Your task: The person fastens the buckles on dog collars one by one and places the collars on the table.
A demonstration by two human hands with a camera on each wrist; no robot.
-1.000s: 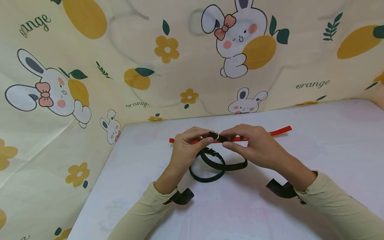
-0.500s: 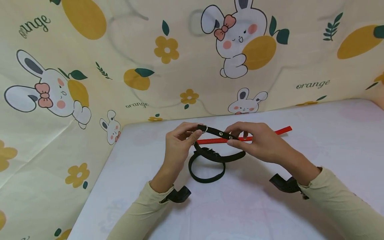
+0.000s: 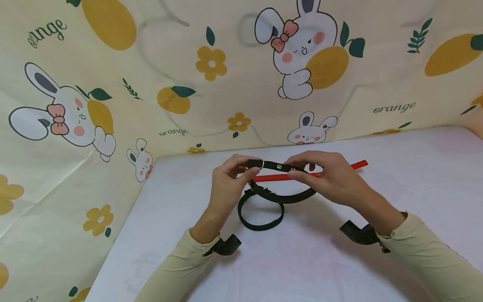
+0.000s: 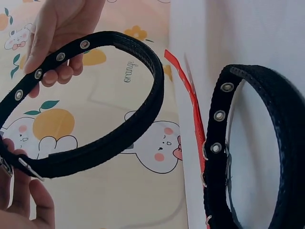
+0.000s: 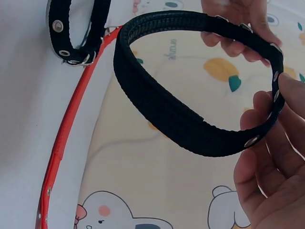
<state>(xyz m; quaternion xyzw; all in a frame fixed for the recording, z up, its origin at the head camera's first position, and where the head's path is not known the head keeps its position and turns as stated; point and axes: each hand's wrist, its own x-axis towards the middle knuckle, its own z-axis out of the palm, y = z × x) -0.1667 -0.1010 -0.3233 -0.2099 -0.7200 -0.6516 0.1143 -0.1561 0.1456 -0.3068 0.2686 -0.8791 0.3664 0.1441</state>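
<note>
A black collar [image 3: 283,199] with metal eyelets is held up as a loop between my two hands, above the table. My left hand [image 3: 231,180] pinches it by the D-ring between thumb and fingers. In the left wrist view a metal buckle [image 4: 28,167] shows at the left fingers. My right hand [image 3: 330,176] pinches the eyelet-bearing strap with thumb and fingertips; in the right wrist view the padded band [image 5: 162,112] curves away from those fingers. Below the loop, a second black collar [image 3: 260,227] lies in a buckled ring on the table.
A red collar [image 3: 273,178] lies stretched out behind the held loop, partly hidden by the right hand. The white tabletop [image 3: 279,264] ends at a printed cloth backdrop [image 3: 211,126]. Black straps [image 3: 360,233] sit at the wrists.
My hands have moved apart from being close together, drawing the strap straight between them so its eyelets show. Over the last half second they have shifted only slightly.
</note>
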